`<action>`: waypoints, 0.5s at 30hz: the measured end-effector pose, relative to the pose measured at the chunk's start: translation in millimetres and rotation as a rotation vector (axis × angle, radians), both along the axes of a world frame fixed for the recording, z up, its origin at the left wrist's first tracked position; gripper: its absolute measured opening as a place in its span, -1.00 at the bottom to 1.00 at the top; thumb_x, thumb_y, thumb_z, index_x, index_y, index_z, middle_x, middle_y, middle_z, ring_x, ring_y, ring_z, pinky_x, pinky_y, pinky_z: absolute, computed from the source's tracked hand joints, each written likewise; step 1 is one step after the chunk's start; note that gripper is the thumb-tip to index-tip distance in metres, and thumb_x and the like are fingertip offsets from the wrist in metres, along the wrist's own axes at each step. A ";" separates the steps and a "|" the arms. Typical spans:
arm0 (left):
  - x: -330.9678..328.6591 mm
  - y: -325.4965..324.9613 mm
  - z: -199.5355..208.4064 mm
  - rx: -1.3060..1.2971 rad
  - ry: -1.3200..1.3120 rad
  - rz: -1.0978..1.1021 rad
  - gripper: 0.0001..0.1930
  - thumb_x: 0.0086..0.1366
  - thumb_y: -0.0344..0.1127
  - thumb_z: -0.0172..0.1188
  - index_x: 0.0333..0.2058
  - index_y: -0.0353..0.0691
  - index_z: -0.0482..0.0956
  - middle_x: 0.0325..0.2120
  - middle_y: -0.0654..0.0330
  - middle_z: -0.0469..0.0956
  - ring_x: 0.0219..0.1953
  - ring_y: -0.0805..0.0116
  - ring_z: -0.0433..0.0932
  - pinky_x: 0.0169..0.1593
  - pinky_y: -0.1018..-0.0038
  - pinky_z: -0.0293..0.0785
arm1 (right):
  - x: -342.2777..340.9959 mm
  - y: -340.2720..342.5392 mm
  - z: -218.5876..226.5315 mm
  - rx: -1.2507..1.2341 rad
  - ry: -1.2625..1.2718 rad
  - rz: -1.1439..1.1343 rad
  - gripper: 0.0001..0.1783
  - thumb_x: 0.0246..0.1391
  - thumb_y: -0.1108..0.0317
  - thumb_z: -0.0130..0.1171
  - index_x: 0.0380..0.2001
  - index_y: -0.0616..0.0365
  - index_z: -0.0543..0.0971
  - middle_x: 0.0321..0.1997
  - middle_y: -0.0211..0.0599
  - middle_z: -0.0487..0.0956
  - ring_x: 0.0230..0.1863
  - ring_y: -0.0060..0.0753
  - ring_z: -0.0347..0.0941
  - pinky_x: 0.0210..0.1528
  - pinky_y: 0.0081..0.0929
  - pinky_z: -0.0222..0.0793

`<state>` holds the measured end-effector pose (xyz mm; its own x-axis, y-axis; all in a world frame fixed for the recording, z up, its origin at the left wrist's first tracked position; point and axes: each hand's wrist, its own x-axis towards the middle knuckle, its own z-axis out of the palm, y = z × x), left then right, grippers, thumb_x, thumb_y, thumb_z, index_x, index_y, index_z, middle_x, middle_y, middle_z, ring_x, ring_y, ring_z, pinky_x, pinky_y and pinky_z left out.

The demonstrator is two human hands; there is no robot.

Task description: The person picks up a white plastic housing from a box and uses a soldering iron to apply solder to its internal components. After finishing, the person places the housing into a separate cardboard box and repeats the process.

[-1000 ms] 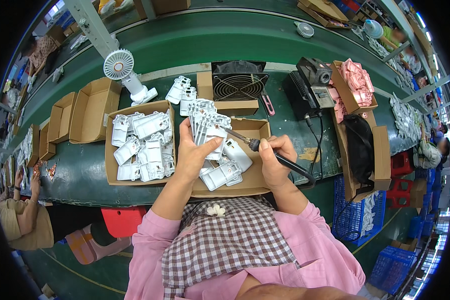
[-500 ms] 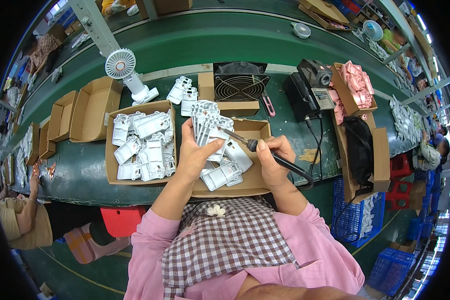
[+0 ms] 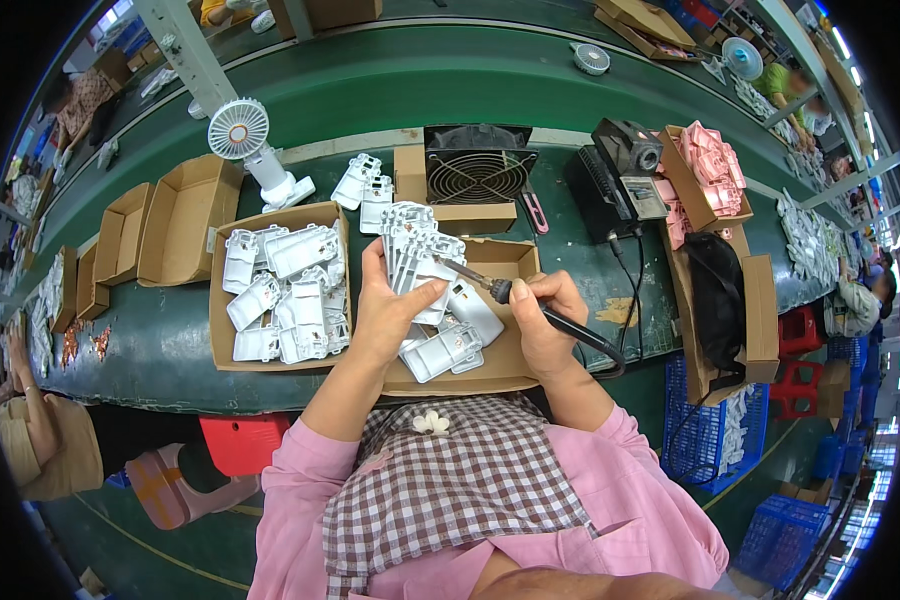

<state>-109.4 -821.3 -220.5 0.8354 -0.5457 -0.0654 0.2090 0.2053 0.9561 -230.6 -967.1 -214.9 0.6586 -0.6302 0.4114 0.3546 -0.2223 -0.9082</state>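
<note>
My left hand point(image 3: 388, 308) grips a fanned stack of white plastic housings point(image 3: 410, 250), thumb across the front. In my right hand point(image 3: 547, 322) is a soldering iron point(image 3: 498, 289), held like a pen, its cord trailing off to the right. The iron's tip points left and meets, or almost meets, the top housing near its upper right edge; exact contact is too small to tell. Beneath my hands, more loose white housings point(image 3: 442, 352) lie in a shallow cardboard tray point(image 3: 515, 260). To the left, a cardboard box point(image 3: 226, 350) is filled with similar white housings point(image 3: 302, 250).
A black box fan point(image 3: 480, 165) stands behind the tray, with a soldering station point(image 3: 602, 190) to its right. Pink parts point(image 3: 715, 165) fill a box at far right. A white handheld fan point(image 3: 240, 130) stands at back left. A co-worker's arm point(image 3: 40, 420) shows far left.
My hands, the stack and the iron stay almost in place. On the conveyor, a small fan shifts slightly left. The co-worker's hand at far left draws away from the copper-coloured pieces.
</note>
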 end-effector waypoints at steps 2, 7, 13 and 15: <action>-0.2 -0.1 2.3 -0.008 0.037 -0.013 -0.15 0.00 -0.48 0.36 0.16 -0.38 -0.03 0.00 -0.03 0.34 0.00 0.30 0.42 0.03 0.47 0.41 | -0.5 0.4 0.2 -0.018 -0.004 -0.006 -0.80 0.03 0.52 0.21 -0.53 0.20 0.37 -0.60 -0.43 0.43 -0.59 -0.74 0.25 -0.55 -0.69 0.18; -1.7 -0.8 6.9 -0.028 0.039 -0.025 -0.12 -0.01 -0.46 0.39 0.17 -0.37 -0.05 -0.01 -0.02 0.33 0.00 0.30 0.43 0.03 0.45 0.41 | -6.0 -2.4 -8.2 0.051 -0.207 0.006 -0.84 0.06 0.55 0.13 -0.47 0.19 0.34 -0.58 -0.35 0.43 -0.56 -0.66 0.27 -0.49 -0.66 0.21; -2.5 -0.1 9.2 -0.004 0.040 0.016 -0.16 0.07 -0.40 0.32 0.19 -0.33 -0.07 -0.04 0.02 0.36 -0.12 0.32 0.46 -0.11 0.48 0.47 | -9.6 1.2 -2.6 0.040 -0.225 0.017 -0.86 0.05 0.55 0.15 -0.39 0.20 0.37 -0.53 -0.30 0.47 -0.54 -0.60 0.33 -0.45 -0.63 0.27; -1.7 1.8 12.7 0.021 0.111 -0.022 -0.28 0.18 -0.37 0.18 0.21 -0.28 -0.06 -0.08 0.07 0.40 -0.35 0.39 0.54 -0.36 0.56 0.55 | -10.6 0.7 -2.9 0.013 -0.209 0.019 -0.86 0.04 0.54 0.17 -0.39 0.21 0.39 -0.51 -0.28 0.50 -0.53 -0.59 0.35 -0.45 -0.63 0.28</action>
<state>-111.0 -819.5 -207.8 0.8102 -0.5612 -0.1690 0.3185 0.1794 0.9308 -241.2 -966.3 -217.8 0.5715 -0.6249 0.5318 0.5395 -0.2022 -0.8173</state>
